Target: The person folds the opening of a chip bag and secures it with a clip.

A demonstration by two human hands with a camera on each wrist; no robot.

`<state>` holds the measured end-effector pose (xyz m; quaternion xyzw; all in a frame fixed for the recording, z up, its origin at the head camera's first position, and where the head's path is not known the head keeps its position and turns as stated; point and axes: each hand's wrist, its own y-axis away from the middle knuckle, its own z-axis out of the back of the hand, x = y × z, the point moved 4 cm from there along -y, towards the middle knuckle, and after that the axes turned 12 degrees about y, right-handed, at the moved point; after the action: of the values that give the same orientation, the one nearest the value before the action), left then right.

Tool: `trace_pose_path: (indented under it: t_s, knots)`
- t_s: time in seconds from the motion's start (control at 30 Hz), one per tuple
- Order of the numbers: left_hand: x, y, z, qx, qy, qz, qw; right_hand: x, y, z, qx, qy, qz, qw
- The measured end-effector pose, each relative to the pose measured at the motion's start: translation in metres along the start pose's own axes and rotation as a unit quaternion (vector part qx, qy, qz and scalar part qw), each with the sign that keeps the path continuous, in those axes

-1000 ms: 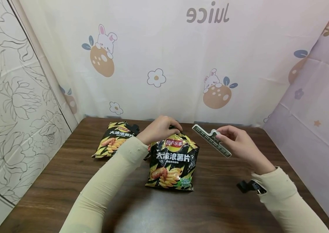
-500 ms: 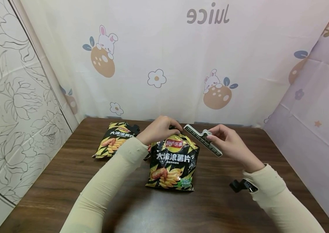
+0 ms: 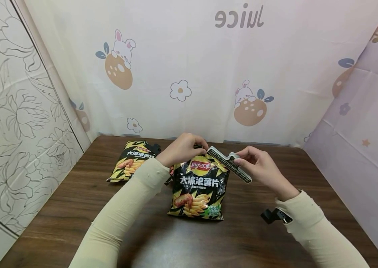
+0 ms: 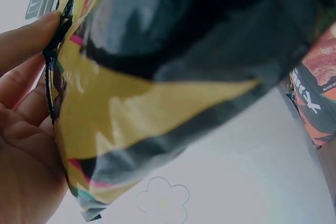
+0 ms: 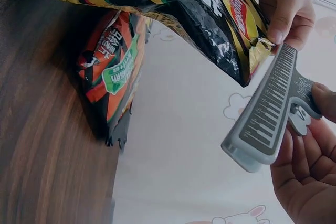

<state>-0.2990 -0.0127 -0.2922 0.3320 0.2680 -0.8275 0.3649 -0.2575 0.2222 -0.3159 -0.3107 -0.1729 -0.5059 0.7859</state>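
My left hand pinches the folded top edge of a black-and-yellow potato chip bag, which stands upright mid-table. In the left wrist view, thumb and fingers hold the crimped edge of this chip bag. My right hand grips a wide bag clip by its handles; a piano-key pattern runs along it. Tilted, the clip overlaps the bag's upper right corner in the head view. In the right wrist view the clip has one end close to the left thumb tip; whether its jaws are round the bag I cannot tell.
Another black-and-yellow chip bag lies at the back left, a black clip at its top. Behind the front bag is an orange-and-black chip bag, mostly hidden from the head view. A printed curtain backs the wooden table.
My right hand has moved left with the clip, bringing it from beside the bag to its upper right corner. My left hand and the bag have stayed in place.
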Motion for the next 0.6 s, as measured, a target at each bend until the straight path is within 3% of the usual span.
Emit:
trace_pose_path:
  t_s: [0.27, 0.43, 0.6]
  knots:
    - [-0.0012, -0.0002, 0.0013, -0.004, 0.026, 0.008, 0.9996, -0.0018, -0.0009, 0.0034, -0.049, 0.003, 0.023, 0.9985]
    - [-0.0016, 0.0005, 0.0018, -0.008, 0.029, -0.003, 0.9995, -0.0049, -0.0024, 0.0015, -0.036, -0.002, 0.011, 0.9993]
    - [-0.0030, 0.0010, 0.0025, -0.015, 0.003, -0.021, 0.9997, -0.0055, -0.0034, -0.0023, -0.019, -0.001, 0.006, 0.9998]
